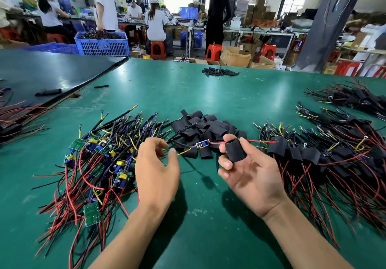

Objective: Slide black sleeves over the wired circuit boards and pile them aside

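Note:
My right hand (pixel 248 172) pinches a black sleeve (pixel 236 149) between thumb and fingers. A red wire (pixel 261 141) runs through the sleeve and comes out on its right. The small circuit board (pixel 202 144) on that wire hangs just left of the sleeve, outside it. My left hand (pixel 156 170) pinches the board's yellow and black wires (pixel 183 151) at its fingertips. Loose black sleeves (pixel 200 126) lie heaped behind my hands. Bare wired boards (pixel 98 164) are piled at the left. Sleeved boards (pixel 334 154) lie piled at the right.
The work surface is a green table (pixel 188 93) with a dark mat (pixel 41 74) at the far left. A small heap of thin black tubes (pixel 219 72) lies near the far edge. Several people work at benches beyond, among blue crates (pixel 102 43) and red stools.

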A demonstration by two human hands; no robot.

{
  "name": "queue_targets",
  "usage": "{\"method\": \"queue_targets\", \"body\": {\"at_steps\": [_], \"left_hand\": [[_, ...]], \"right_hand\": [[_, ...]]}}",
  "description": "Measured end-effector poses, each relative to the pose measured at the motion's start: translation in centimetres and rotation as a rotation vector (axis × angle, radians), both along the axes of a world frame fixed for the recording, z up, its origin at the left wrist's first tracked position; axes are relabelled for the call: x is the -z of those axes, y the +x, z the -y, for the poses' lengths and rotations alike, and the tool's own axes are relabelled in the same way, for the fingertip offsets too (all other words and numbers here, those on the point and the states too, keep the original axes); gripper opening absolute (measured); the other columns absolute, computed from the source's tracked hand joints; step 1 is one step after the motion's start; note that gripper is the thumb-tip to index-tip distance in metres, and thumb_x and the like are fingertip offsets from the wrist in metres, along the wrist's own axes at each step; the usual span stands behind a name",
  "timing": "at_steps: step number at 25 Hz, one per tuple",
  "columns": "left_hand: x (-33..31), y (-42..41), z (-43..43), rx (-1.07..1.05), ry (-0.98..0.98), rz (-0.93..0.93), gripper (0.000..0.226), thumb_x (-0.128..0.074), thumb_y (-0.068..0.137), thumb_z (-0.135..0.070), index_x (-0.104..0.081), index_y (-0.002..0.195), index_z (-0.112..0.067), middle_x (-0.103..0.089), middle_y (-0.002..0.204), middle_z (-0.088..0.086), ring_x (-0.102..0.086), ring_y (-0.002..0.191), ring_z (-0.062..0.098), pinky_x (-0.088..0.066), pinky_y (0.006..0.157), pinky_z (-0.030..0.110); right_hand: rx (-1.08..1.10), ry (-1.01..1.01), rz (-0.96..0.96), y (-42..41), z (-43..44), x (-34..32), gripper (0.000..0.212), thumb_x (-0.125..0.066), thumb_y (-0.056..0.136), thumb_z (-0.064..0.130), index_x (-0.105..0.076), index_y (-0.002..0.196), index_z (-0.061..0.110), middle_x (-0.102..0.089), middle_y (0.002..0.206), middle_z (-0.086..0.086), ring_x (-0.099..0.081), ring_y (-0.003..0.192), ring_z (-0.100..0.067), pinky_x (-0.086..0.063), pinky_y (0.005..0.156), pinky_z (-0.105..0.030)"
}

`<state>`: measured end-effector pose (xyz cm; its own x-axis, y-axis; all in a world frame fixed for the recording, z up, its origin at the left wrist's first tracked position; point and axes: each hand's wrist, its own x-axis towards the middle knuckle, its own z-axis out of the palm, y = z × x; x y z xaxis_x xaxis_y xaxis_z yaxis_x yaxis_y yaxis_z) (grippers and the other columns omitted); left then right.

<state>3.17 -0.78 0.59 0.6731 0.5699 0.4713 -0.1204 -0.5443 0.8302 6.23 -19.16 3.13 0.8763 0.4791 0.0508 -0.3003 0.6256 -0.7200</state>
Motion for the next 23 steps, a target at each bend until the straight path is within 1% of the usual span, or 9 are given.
{"method": "queue_targets", "body": {"at_steps": [4,6,8,9,11,14,18,21,23], "left_hand": [[-0.6,-1.1,2.1,0.2,-0.176,-0.128,0.028,-0.069,0.09,-0.036,-0.067,0.068,-0.019,-0.065,0.059,-0.007,-0.052,0.05,0.004,-0.041,0.054,0.018],[-1.2,-1.2,2.9,0.517,-0.564,-0.247,0.033,-0.062,0.094,-0.041,-0.072,0.083,-0.011,-0.073,0.076,0.008,-0.062,0.059,0.017,-0.046,0.057,0.027],[-1.9,-1.1,2.8,0.874,-0.939,-0.262,0.029,-0.054,0.097,-0.028,-0.065,0.105,-0.002,-0.072,0.098,0.017,-0.067,0.078,0.03,-0.053,0.071,0.037],[-2.1,-1.0,2.5,0.968,-1.064,-0.245,0.025,-0.054,0.093,-0.019,-0.062,0.11,-0.003,-0.071,0.102,0.017,-0.068,0.083,0.031,-0.055,0.076,0.038],[-2.1,-0.8,1.6,1.025,-1.247,-0.221,0.04,-0.058,0.076,-0.01,-0.061,0.115,-0.006,-0.071,0.115,0.015,-0.069,0.087,0.027,-0.057,0.076,0.037],[-1.6,-0.5,0.9,1.061,-1.328,-0.215,0.058,-0.052,0.061,-0.011,-0.069,0.117,-0.007,-0.067,0.126,0.016,-0.068,0.098,0.029,-0.054,0.075,0.039],[-1.6,-0.3,0.5,1.12,-1.327,-0.2,0.054,-0.046,0.072,-0.018,-0.071,0.119,-0.011,-0.067,0.125,0.012,-0.063,0.11,0.031,-0.054,0.081,0.04],[-1.7,-0.3,0.8,1.134,-1.259,-0.237,0.045,-0.049,0.082,-0.023,-0.07,0.121,-0.017,-0.066,0.128,0.008,-0.064,0.109,0.025,-0.05,0.091,0.041],[-1.8,-0.3,1.2,1.141,-1.21,-0.271,0.039,-0.053,0.086,-0.028,-0.071,0.12,-0.019,-0.067,0.128,0.007,-0.068,0.102,0.022,-0.053,0.083,0.036]], "right_hand": [[-0.075,0.065,-0.006,-0.2,0.2,-0.1,0.028,-0.052,0.094,0.032,-0.074,0.103,0.015,-0.063,0.091,-0.004,-0.048,0.063,-0.016,-0.042,0.058,-0.027],[-0.174,0.107,0.01,-0.3,0.3,-0.1,0.026,-0.058,0.093,0.031,-0.072,0.106,0.013,-0.064,0.093,-0.005,-0.052,0.064,-0.016,-0.045,0.062,-0.028],[-0.292,0.122,0.03,-0.4,0.4,-0.1,0.025,-0.062,0.093,0.029,-0.07,0.108,0.011,-0.065,0.094,-0.007,-0.055,0.066,-0.016,-0.045,0.067,-0.029],[-0.341,0.093,0.05,-0.4,0.5,0.0,0.026,-0.061,0.093,0.029,-0.069,0.107,0.01,-0.066,0.094,-0.007,-0.055,0.067,-0.016,-0.043,0.068,-0.029],[-0.419,-0.023,0.099,-0.4,0.6,0.2,0.027,-0.064,0.089,0.03,-0.069,0.104,0.008,-0.066,0.092,-0.007,-0.054,0.066,-0.016,-0.04,0.066,-0.03],[-0.516,-0.154,0.165,-0.6,0.6,0.7,0.027,-0.067,0.084,0.03,-0.069,0.1,0.008,-0.066,0.089,-0.007,-0.054,0.064,-0.015,-0.033,0.063,-0.031],[-0.513,-0.121,0.09,-0.6,0.8,0.8,0.027,-0.071,0.078,0.025,-0.069,0.094,0.004,-0.065,0.083,-0.01,-0.058,0.062,-0.014,-0.042,0.061,-0.027],[-0.464,-0.106,0.05,-0.2,1.2,0.6,0.025,-0.073,0.071,0.024,-0.066,0.085,0.005,-0.06,0.074,-0.01,-0.048,0.051,-0.014,-0.04,0.052,-0.026],[-0.488,-0.116,0.06,-0.2,1.2,0.6,0.023,-0.071,0.072,0.024,-0.064,0.084,0.006,-0.058,0.072,-0.01,-0.042,0.048,-0.012,-0.039,0.049,-0.023]]}}
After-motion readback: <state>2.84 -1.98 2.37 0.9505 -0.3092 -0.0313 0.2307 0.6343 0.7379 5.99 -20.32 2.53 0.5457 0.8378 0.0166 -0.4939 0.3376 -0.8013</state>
